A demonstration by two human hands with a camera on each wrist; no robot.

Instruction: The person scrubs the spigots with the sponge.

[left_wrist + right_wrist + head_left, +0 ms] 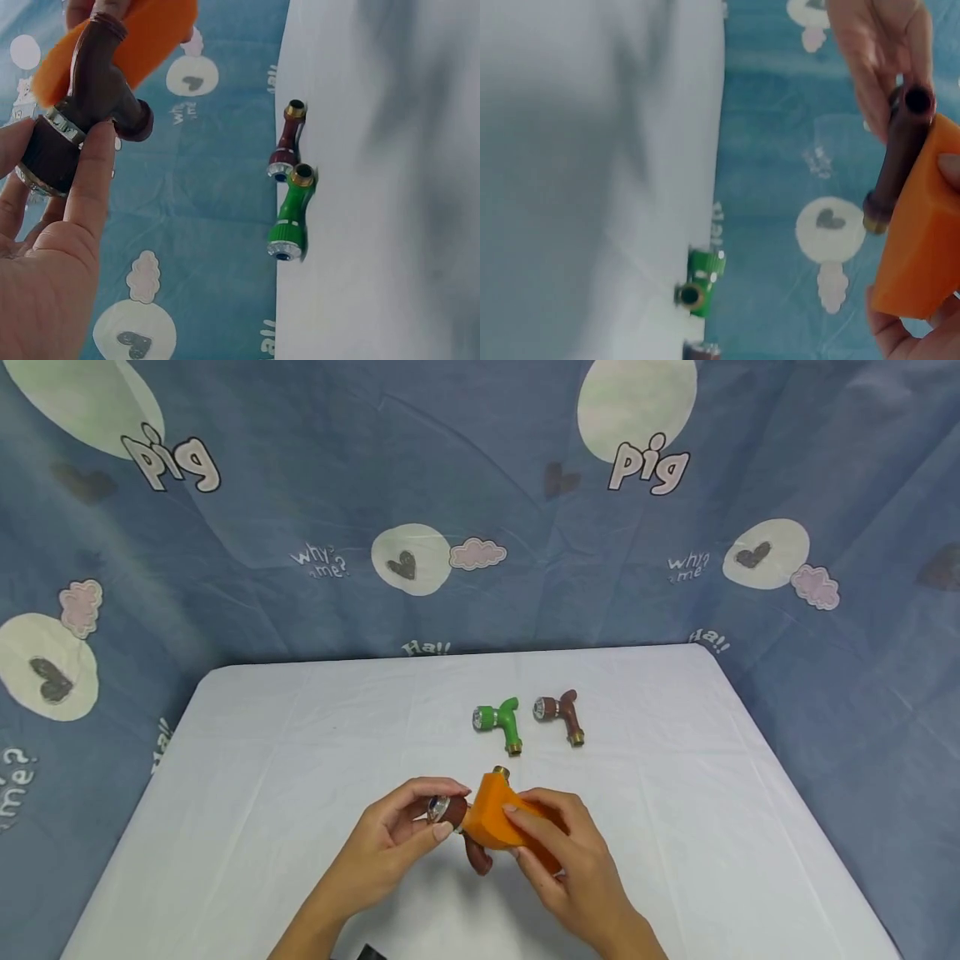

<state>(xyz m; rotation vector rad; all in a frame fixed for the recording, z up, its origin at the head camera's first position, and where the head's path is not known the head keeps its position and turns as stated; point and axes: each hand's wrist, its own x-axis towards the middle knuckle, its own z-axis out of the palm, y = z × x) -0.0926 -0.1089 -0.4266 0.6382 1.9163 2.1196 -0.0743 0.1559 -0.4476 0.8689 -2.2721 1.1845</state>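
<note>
My left hand (390, 852) holds a brown tap (97, 86) by its ribbed knob, between thumb and fingers. The tap has a silver band, a curved spout and a brass-coloured threaded end. An orange sponge (495, 814) is in my right hand (573, 860), gripped between thumb and fingers. It lies against the body of the tap and hides part of it in the head view. In the right wrist view the sponge (922, 225) runs along the side of the brown tap (906, 154). Both hands are above the near middle of the table.
A green tap (507, 722) and a second brown tap (567, 718) lie side by side on the white-covered table (300, 735), beyond my hands. A blue printed curtain (480, 468) hangs behind the table. A small black object (370, 952) shows at the bottom edge.
</note>
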